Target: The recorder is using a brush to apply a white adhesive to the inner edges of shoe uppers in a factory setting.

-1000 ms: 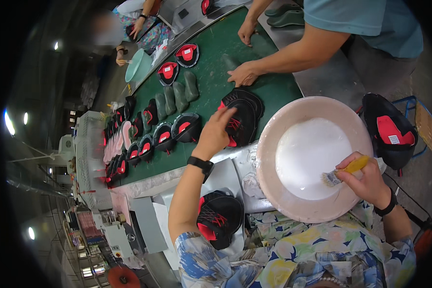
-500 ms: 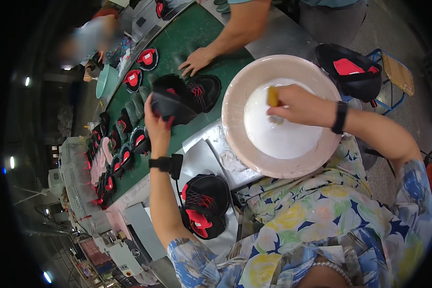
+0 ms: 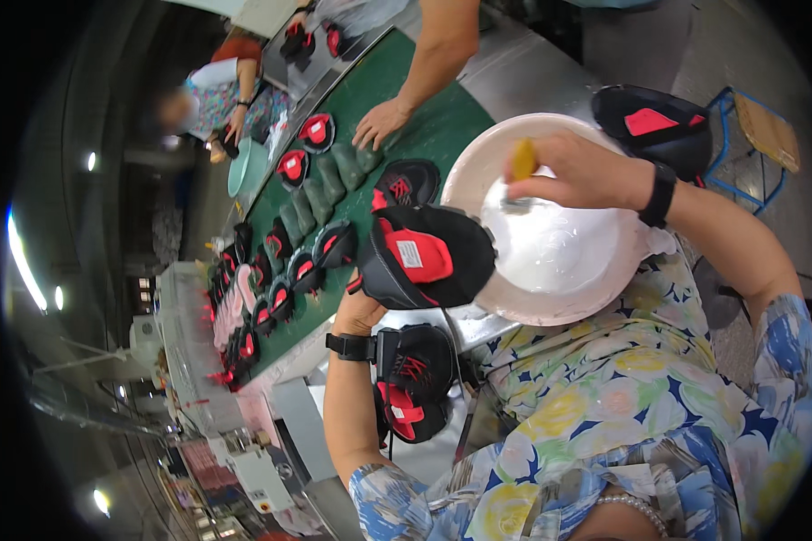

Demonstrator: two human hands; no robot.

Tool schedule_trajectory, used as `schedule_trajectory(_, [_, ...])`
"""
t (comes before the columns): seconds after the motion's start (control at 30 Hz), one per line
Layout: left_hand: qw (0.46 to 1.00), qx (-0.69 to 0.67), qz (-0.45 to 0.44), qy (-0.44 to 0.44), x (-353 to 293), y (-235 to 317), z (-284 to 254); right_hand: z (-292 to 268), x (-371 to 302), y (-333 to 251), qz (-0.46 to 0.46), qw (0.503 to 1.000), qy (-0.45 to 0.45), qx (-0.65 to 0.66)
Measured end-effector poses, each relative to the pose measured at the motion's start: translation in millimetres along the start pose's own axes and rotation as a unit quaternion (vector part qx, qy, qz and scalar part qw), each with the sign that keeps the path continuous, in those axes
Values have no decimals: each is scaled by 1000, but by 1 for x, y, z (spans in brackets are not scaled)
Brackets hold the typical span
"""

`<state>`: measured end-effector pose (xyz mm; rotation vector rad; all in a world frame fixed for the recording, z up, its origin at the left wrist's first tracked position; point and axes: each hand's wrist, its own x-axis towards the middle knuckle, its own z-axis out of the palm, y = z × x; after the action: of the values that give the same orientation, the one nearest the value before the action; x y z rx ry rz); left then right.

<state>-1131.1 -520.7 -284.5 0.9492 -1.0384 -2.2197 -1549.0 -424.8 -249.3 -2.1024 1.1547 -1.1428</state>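
My left hand (image 3: 361, 311) is closed on the edge of a black shoe upper (image 3: 467, 261), partly hidden behind it. The upper's red lining with a white label faces up, and its front end overlaps the rim of a pale pink basin (image 3: 550, 317). White liquid (image 3: 550, 252) that looks like glue lies in the basin. Over it, my right hand (image 3: 591, 176) grips a brush (image 3: 522, 160) by its yellow handle; the bristles are blurred, close to the liquid. Below my left hand, more black and red shoe uppers (image 3: 424, 361) rest on a light sheet.
A green conveyor belt (image 3: 442, 126) carries another upper (image 3: 415, 180), dark green shoe lasts (image 3: 325, 176) and rows of uppers. A co-worker's hand (image 3: 383, 122) rests on the belt; another person sits by a teal basin (image 3: 246, 169). A blue-framed stool (image 3: 767, 131) stands at right.
My left hand has brought the shoe upper nearer and to the right, turning its red lining up beside the basin. My right hand still holds the brush over the liquid. The view has shifted.
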Motion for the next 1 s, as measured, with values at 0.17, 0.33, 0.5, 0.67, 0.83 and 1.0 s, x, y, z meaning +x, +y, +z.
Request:
schedule_trajectory(0.17, [995,88,13,-44,22,-3,81,-15,20,-25,-28,996,3,82])
schedule_trajectory(0.33, [953,257,155,39,16,-23,78,-18,5,-22,36,998,52,-27])
schedule_trajectory(0.5, [819,432,344,152,13,-40,102,4,-9,-19,173,967,175,71])
schedule_trajectory(0.67, [757,443,456,153,8,-42,110,24,-16,-24,227,935,155,224])
schedule_trajectory(0.83, [640,524,552,105,12,-34,132,30,-21,-29,287,917,89,263])
schedule_trajectory(1.0, [546,616,539,179,9,-17,155,21,-25,-33,190,908,179,329])
